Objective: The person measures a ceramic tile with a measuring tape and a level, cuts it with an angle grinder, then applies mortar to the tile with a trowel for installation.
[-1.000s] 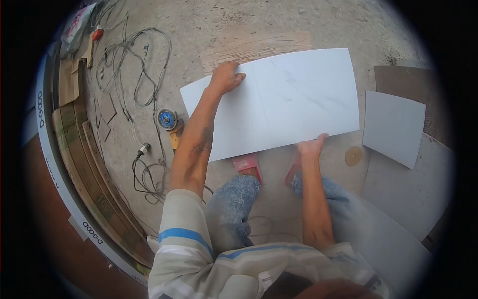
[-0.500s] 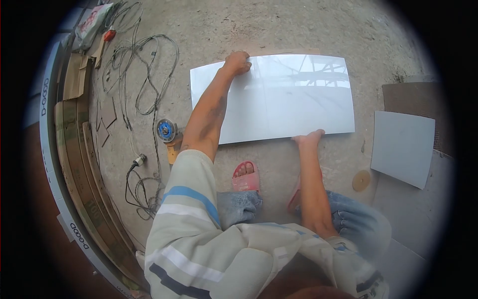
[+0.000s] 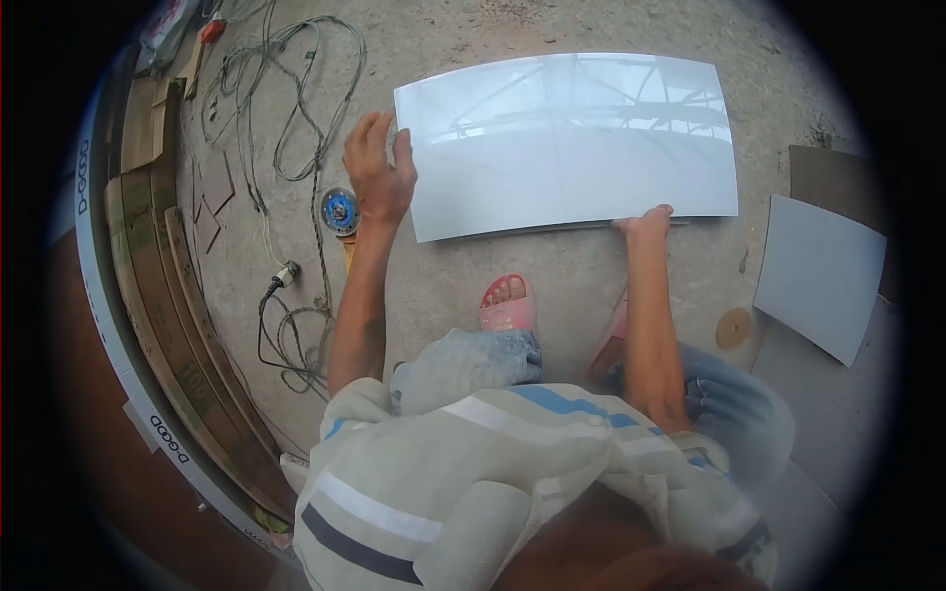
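A glossy white tile (image 3: 572,148) lies in front of me, with reflections across its far half. Just off its left edge is my left hand (image 3: 380,167), fingers spread and holding nothing. My right hand (image 3: 647,222) grips the tile's near edge, right of the middle; its fingers are partly hidden under the edge. An angle grinder with a blue-centred disc (image 3: 339,211) rests on the floor beside my left wrist, its body mostly hidden by the forearm.
Tangled cables (image 3: 286,98) and a plug (image 3: 286,275) lie at the left, near stacked long cartons (image 3: 148,266). At the right are a smaller white tile piece (image 3: 823,276) and a round tan disc (image 3: 733,328). My pink slippers (image 3: 508,305) are below the tile.
My left hand has let go of the tile's far edge and moved left and nearer, its fingers opening. The view has shifted slightly. My right hand stays at the near edge.
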### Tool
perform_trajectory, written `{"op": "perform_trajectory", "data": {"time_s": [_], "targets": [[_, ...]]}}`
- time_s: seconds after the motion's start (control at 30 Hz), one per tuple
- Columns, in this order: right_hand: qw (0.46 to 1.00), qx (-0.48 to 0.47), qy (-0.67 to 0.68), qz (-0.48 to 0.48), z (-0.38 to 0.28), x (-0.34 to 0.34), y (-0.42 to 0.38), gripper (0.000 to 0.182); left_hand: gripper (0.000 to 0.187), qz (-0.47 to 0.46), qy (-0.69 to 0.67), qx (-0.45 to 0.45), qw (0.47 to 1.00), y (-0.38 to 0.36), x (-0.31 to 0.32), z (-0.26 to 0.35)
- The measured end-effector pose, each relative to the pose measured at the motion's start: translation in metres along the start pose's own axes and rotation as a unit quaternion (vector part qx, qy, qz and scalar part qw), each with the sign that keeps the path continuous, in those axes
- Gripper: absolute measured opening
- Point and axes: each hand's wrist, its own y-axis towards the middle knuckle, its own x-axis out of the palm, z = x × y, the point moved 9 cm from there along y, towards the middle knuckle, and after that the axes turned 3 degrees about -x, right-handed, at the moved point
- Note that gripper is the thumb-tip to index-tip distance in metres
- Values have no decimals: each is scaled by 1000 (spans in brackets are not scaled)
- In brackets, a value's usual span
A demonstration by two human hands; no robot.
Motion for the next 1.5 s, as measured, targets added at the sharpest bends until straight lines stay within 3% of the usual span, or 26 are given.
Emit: {"op": "perform_trajectory", "data": {"time_s": [0.07,0.13,0.17,0.23,0.37,0.47,0.5,0.57,0.6,0.7,0.77,0.83,0.87,0.93,0.97,1.03,1.07,1.1,1.17,1.2,1.23,1.3,1.33,1.37,1.43,1.5], "targets": [[1000,4,2,-6,2,-8,-4,59,40,7,71,-152,986,-73,-37,-61],[981,-47,-183,32,-12,-29,-1,56,60,-23,131,-297,945,-150,-48,-112],[982,-49,-181,30,-16,-33,5,56,60,-20,130,-296,946,-168,-45,-123],[957,-65,-281,-11,-23,-39,12,57,75,-135,95,-424,890,-210,-25,-160],[937,-76,-341,3,-34,-38,-12,51,77,-153,31,-424,892,-194,-7,-209],[934,-87,-347,0,-33,-44,-25,42,56,-233,-74,-421,874,-188,9,-214],[925,-101,-367,-15,-33,-37,-32,39,56,-234,-75,-409,879,-193,6,-211],[909,-131,-391,-68,-23,-23,-44,37,46,-268,-140,-496,814,-224,13,-218],[900,-145,-397,-106,-10,-15,-52,36,46,-270,-140,-484,820,-216,11,-214],[820,-112,-464,-315,69,18,-93,38,39,-256,-203,-530,783,-220,19,-192],[730,-59,-509,-452,147,21,-130,44,31,-163,-374,-489,771,-195,18,-143],[648,-206,-541,-495,191,25,-181,49,31,-103,-460,-453,757,-153,10,-95],[643,-203,-547,-497,204,26,-193,49,36,-95,-485,-437,752,-135,6,-80],[738,-117,-383,-543,206,46,-224,59,41,-74,-510,-416,749,-100,-9,-55],[732,-117,-382,-551,198,58,-233,59,42,-74,-571,-365,731,-78,-20,-34],[724,51,-335,-601,186,80,-252,58,42,-71,-626,-306,714,-39,-43,9],[723,135,-298,-608,180,85,-263,58,41,-81,-710,-300,632,-24,-46,37],[723,131,-293,-612,177,89,-270,58,40,-94,-784,-289,542,-13,-45,54],[705,288,-98,-640,171,88,-295,65,39,-128,-784,-290,533,1,-16,37],[681,368,68,-629,165,92,-301,53,39,-156,-785,-293,522,8,-1,40],[683,364,72,-629,162,87,-296,53,34,-193,-761,-329,525,4,21,43],[765,359,244,-476,147,82,-257,43,32,-171,-731,-361,552,3,57,42],[714,393,320,-483,148,80,-248,38,34,-178,-726,-363,556,-2,72,41],[715,388,322,-484,151,72,-240,38,34,-182,-728,-361,554,-11,86,41],[743,364,313,-466,155,62,-223,36,34,-191,-768,-388,472,-26,109,47],[730,402,329,-445,148,57,-214,36,33,-174,-752,-420,478,-31,117,49]]}}
